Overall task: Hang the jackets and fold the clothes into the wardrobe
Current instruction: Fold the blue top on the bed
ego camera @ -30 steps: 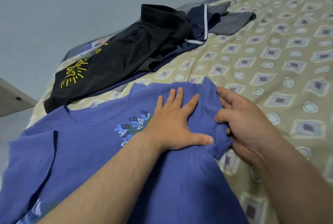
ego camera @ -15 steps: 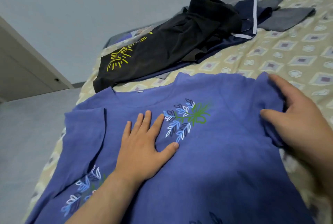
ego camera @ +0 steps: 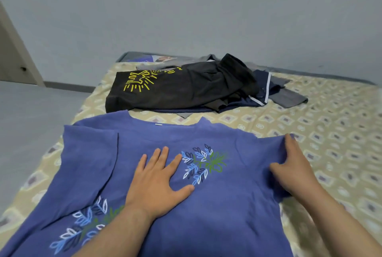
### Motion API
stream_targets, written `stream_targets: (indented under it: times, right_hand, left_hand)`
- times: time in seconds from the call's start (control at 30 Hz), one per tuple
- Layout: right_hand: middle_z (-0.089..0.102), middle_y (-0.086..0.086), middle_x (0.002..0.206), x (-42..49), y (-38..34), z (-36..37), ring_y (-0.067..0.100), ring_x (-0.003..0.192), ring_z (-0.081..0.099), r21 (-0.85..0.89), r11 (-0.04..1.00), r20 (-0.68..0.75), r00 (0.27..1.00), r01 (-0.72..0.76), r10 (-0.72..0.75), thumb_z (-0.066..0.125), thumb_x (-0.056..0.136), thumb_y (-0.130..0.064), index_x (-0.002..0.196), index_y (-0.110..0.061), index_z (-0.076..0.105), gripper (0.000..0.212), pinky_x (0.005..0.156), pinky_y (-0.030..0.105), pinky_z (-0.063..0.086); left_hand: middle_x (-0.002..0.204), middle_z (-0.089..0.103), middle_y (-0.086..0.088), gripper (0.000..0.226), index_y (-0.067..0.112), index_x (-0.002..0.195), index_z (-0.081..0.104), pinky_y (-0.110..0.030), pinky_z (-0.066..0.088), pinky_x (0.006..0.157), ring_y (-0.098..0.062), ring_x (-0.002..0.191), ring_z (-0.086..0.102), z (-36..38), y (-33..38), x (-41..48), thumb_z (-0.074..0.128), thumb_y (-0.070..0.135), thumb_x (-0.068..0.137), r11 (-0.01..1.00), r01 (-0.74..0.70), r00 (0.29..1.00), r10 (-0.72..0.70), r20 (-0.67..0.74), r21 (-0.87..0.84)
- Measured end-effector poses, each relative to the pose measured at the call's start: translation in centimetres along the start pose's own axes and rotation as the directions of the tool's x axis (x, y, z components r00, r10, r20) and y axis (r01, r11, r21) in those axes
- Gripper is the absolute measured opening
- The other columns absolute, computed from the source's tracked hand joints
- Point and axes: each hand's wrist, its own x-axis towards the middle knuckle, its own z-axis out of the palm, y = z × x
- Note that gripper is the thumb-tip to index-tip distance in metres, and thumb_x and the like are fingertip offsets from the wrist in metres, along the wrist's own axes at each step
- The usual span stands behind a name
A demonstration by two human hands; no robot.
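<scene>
Left hand (ego camera: 159, 182), spread flat, pins blue shirt (ego camera: 217, 211) for folding; your right hand (ego camera: 293, 170) on sleeve (ego camera: 262, 149), grip unclear

Pretty clearly a bedroom at home: low bed with a beige diamond-patterned sheet (ego camera: 330, 132), loose pile of dark clothes (ego camera: 186, 93) at 12 o'clock, plain grey-blue wall (ego camera: 186, 9) behind, beige door (ego camera: 12, 56) at 9 o'clock.
</scene>
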Motion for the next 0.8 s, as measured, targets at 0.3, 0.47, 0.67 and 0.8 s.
stream_targets:
  times: [0.3,0.47,0.67,0.8]
  right_hand:
    - [-0.017,-0.006,0.164,-4.5,-8.2,8.7,0.018,0.141,0.038,-0.093,0.950,0.402,0.884,0.299,-0.239,0.054,0.090,-0.012,0.157,-0.033,0.012,0.082,0.099,0.025,0.041]
    - [0.040,-0.027,0.145,-5.9,-5.1,8.4,0.002,0.107,0.064,0.292,0.885,0.058,0.917,0.362,-0.394,0.053,0.085,-0.014,0.105,-0.048,0.064,0.040,0.099,0.036,0.050]
    - [0.026,-0.002,0.161,-3.2,-3.3,7.0,0.015,0.148,0.025,-0.281,0.828,0.179,0.875,0.484,-0.450,0.049,0.099,-0.019,0.143,-0.016,0.050,0.044,0.112,0.016,0.015]
    - [0.003,0.002,0.167,-3.6,-4.0,10.3,0.021,0.153,0.001,-0.524,0.706,0.320,0.878,0.477,-0.357,0.004,0.092,-0.058,0.158,-0.022,0.012,0.076,0.122,0.036,0.001]
  left_hand:
    - [0.164,-0.006,0.009,0.083,0.049,0.152,0.013,-0.035,-0.015,0.119,-0.006,0.149,-0.012,0.1,-0.5,-0.1,0.028,0.083,0.077,0.993,-0.015,0.999,0.010,-0.050,-0.117]
    - [0.164,-0.006,0.010,0.080,0.048,0.152,0.014,-0.037,-0.012,0.121,-0.007,0.150,-0.012,0.2,-0.6,0.1,0.032,0.080,0.080,0.993,-0.017,0.999,0.011,-0.049,-0.119]
    - [0.164,-0.004,0.010,0.080,0.047,0.153,0.015,-0.037,-0.013,0.121,-0.007,0.150,-0.011,0.2,-0.5,0.0,0.031,0.079,0.081,0.995,-0.013,0.999,0.008,-0.045,-0.101]
    - [0.164,-0.004,0.009,0.080,0.046,0.153,0.014,-0.038,-0.012,0.121,-0.008,0.150,-0.011,0.2,-0.5,0.1,0.031,0.079,0.082,0.997,-0.011,0.999,0.008,-0.036,-0.079]
